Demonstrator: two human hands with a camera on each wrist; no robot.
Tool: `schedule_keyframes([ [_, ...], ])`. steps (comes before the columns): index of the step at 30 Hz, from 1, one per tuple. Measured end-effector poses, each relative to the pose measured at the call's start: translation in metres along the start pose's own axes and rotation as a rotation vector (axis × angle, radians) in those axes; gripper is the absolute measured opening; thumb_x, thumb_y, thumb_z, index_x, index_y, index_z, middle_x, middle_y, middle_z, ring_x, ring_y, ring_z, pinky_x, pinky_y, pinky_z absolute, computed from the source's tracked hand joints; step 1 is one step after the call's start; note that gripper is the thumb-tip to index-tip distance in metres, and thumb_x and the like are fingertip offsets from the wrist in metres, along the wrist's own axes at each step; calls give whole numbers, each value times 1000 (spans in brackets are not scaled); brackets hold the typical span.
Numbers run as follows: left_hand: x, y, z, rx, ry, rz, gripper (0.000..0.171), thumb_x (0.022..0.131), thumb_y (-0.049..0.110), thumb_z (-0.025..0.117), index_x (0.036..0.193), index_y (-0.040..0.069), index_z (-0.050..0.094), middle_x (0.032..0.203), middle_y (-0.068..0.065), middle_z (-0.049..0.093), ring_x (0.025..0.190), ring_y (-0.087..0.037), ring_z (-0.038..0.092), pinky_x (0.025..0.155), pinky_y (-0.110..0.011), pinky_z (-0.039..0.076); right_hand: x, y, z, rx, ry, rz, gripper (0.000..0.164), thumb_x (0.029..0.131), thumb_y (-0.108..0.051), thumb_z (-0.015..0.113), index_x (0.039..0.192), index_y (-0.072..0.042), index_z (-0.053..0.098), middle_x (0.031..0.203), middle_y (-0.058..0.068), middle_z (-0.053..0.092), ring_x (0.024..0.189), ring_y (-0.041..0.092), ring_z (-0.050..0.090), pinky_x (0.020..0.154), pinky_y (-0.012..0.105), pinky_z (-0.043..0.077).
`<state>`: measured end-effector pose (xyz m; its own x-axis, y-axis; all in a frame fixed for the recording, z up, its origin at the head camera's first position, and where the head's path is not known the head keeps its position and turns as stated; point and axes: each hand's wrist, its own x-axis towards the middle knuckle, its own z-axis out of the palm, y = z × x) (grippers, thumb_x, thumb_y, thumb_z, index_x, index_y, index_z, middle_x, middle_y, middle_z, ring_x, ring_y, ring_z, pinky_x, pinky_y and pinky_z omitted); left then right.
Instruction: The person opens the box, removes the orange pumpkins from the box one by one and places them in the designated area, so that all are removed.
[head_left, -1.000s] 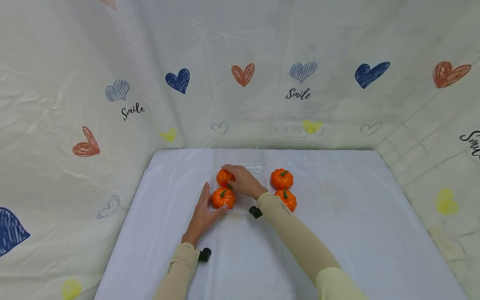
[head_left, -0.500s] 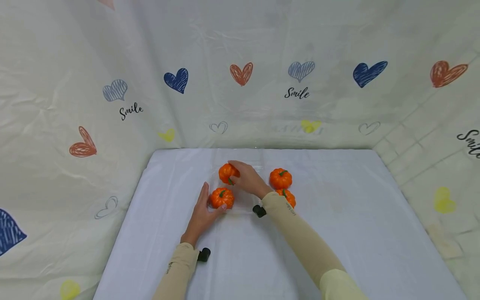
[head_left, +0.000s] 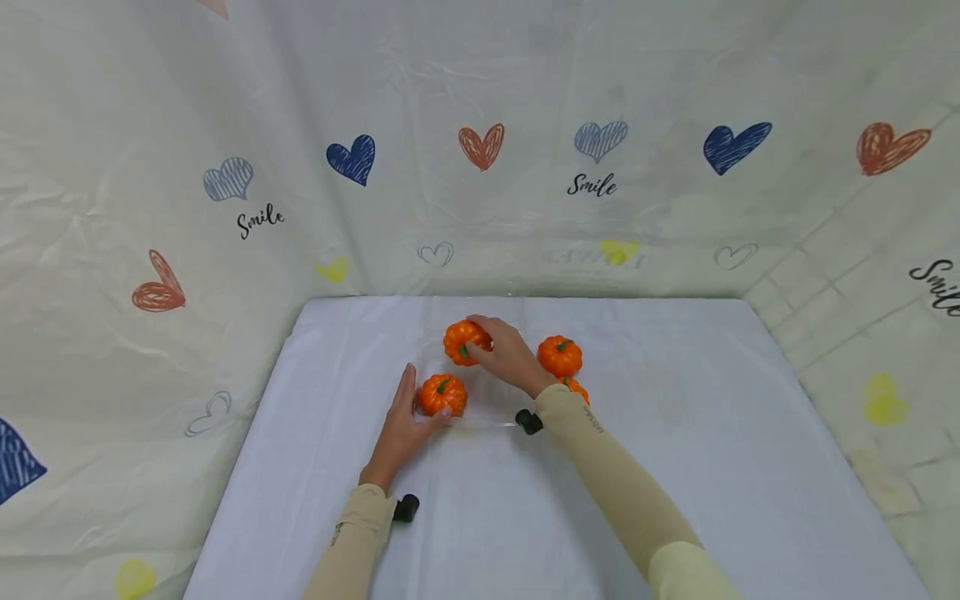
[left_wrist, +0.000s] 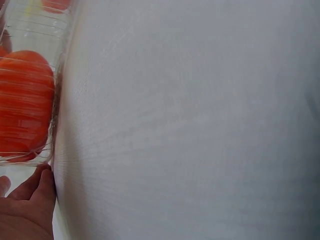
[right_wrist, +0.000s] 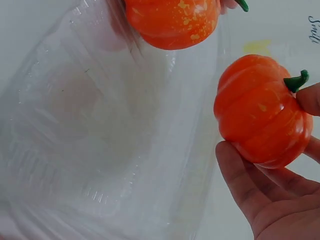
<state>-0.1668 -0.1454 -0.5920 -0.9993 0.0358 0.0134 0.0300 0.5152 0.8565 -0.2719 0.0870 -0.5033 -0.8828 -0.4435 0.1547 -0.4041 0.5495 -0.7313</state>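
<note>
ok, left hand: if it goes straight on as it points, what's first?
Most likely the clear container: the left hand sits right at its near-left corner, though exact contact is hard to judge.

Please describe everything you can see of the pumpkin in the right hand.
The pumpkin is orange, ribbed and glossy, perhaps plastic, with a yellowish fleck and a short, curved green stem. It is tilted, stem near the thumb. The right hand grips it between thumb and fingers. In the head view it appears over the clear container.
</note>
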Motion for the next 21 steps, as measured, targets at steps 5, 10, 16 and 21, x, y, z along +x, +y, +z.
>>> schedule_keyframes([
  [5,1,0,-1,2,0,7,116,93,66,75,174,13,11,179,-2,9,161,-30,24,125,-52,29,-3,2,-6,3,17,20,53,106,-23,65,155,-6,54,143,15,61,116,27,62,98,41,58],
  [10,1,1,-2,-1,-2,1,117,92,67,74,174,14,10,180,-2,9,161,-30,23,125,-52,29,-6,4,-13,23,52,45,53,105,-25,64,152,-2,53,145,16,59,118,30,61,100,43,58],
  [16,1,0,0,4,3,-1,117,92,69,74,174,14,11,179,-2,10,161,-31,24,125,-51,29,-11,11,-21,34,99,53,53,106,-22,65,151,1,53,146,17,59,115,31,62,97,42,60],
  [21,-1,1,1,7,-1,-16,116,92,67,75,174,16,10,179,-3,10,162,-30,22,126,-51,28,-20,16,-31,37,116,80,54,106,-25,63,152,2,52,146,18,58,113,32,63,96,45,60],
])
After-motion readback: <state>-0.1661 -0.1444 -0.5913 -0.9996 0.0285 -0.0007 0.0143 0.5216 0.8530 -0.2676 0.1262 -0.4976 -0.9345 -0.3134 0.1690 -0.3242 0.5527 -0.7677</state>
